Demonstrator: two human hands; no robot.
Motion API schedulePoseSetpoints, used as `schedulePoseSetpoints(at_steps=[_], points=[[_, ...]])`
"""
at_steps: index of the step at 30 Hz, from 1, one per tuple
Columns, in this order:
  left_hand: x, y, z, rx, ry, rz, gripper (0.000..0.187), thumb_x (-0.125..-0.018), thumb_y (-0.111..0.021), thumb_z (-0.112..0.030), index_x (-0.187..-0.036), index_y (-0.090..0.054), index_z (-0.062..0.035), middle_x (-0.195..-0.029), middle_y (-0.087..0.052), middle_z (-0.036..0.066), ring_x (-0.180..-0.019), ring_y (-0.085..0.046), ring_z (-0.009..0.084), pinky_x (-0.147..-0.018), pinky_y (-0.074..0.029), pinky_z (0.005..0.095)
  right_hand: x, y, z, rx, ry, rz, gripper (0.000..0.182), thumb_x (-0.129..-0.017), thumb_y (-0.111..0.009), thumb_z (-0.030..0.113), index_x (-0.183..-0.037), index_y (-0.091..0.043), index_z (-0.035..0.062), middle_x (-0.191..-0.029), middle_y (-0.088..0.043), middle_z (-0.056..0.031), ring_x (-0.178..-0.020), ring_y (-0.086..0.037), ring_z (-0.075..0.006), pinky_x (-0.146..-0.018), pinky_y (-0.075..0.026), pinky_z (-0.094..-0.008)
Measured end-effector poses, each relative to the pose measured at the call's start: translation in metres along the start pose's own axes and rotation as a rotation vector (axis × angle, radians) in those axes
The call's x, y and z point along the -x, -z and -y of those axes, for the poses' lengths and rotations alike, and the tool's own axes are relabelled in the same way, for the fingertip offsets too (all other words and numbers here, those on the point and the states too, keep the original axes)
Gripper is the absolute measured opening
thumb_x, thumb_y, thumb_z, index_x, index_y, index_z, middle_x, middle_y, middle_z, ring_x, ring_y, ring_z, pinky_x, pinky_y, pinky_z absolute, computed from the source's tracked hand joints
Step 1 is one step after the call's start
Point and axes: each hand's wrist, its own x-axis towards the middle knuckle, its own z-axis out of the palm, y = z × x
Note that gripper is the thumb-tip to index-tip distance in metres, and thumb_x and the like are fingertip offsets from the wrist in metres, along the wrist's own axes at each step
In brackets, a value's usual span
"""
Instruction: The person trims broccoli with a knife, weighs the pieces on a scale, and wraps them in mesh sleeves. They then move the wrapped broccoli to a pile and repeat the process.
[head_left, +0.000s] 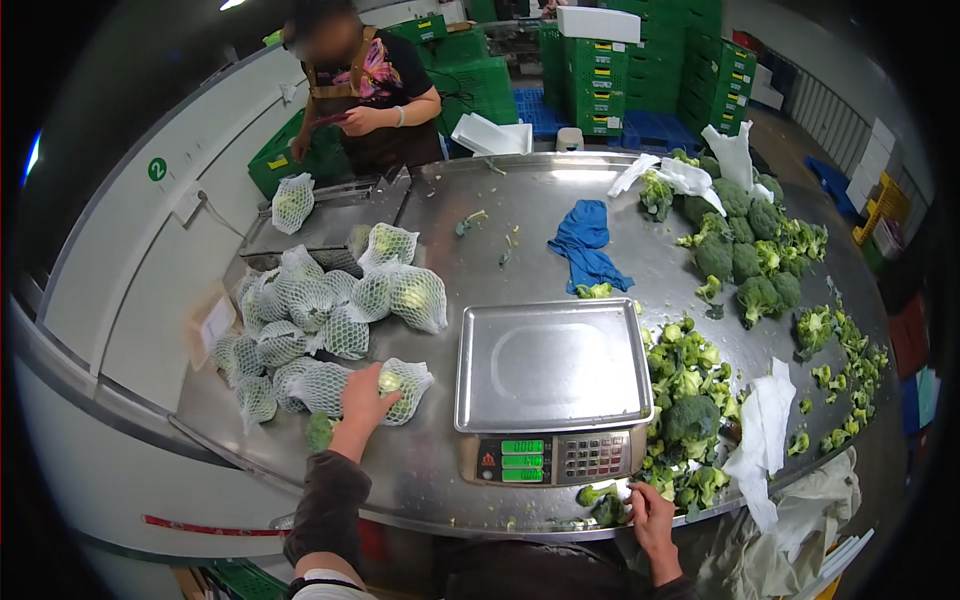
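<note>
My left hand [367, 400] is closed on a broccoli head in a white foam net [407, 392] at the near edge of a pile of netted broccoli [300, 300]. A bare green broccoli piece [321, 431] lies beside that wrist. My right hand [652, 518] is at the table's front edge with its fingers curled together, next to a small broccoli floret [606, 510]. A small pale thing shows at its fingertips; I cannot make out what it is. Between the hands stands a scale [555, 365] with a bare metal pan and lit green displays.
Broccoli trimmings [690, 370] lie right of the scale, with whole broccoli heads [740, 230] behind. A blue cloth [585, 240] and white wrapping [762, 430] lie on the metal table [440, 210]. Across it stands another person [365, 100] holding a dark object. Green crates [595, 90] are stacked behind.
</note>
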Motion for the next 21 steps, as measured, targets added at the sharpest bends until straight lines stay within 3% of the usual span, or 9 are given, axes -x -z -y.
schedulePoseSetpoints(at_steps=[4, 10, 21], points=[[-0.001, -0.014, 0.007, -0.058, -0.066, -0.081, 0.06, -0.068, -0.073, -0.036, -0.12, -0.052, -0.0147, -0.099, -0.052, 0.011, -0.098, -0.048, 0.0307, -0.079, -0.045, 0.0422, -0.001, -0.001, -0.003, 0.027, 0.024, 0.0, 0.016, -0.09, -0.051, 0.006, -0.099, -0.061, -0.0032, -0.071, -0.063, -0.0083, -0.049, -0.055, -0.0089, -0.045, -0.045, -0.0222], [-0.002, -0.014, 0.007, -0.074, -0.169, -0.083, 0.059, -0.067, -0.072, -0.033, -0.12, -0.053, -0.0154, -0.095, -0.052, 0.011, -0.095, -0.049, 0.03, -0.076, -0.046, 0.0415, -0.003, -0.004, 0.004, -0.025, -0.016, 0.01, 0.015, -0.089, -0.052, 0.003, -0.1, -0.06, -0.0025, -0.07, -0.063, -0.0075, -0.051, -0.056, -0.008, -0.048, -0.045, -0.0221], [0.001, -0.006, -0.002, -0.122, -0.169, -0.081, 0.056, -0.061, -0.076, -0.026, -0.11, -0.053, -0.0121, -0.094, -0.054, 0.009, -0.092, -0.051, 0.0314, -0.076, -0.046, 0.0419, -0.007, -0.009, 0.005, -0.01, -0.022, 0.07, 0.017, -0.088, -0.052, 0.002, -0.103, -0.059, -0.0005, -0.069, -0.062, -0.0065, -0.052, -0.056, -0.0083, -0.047, -0.045, -0.0228]])
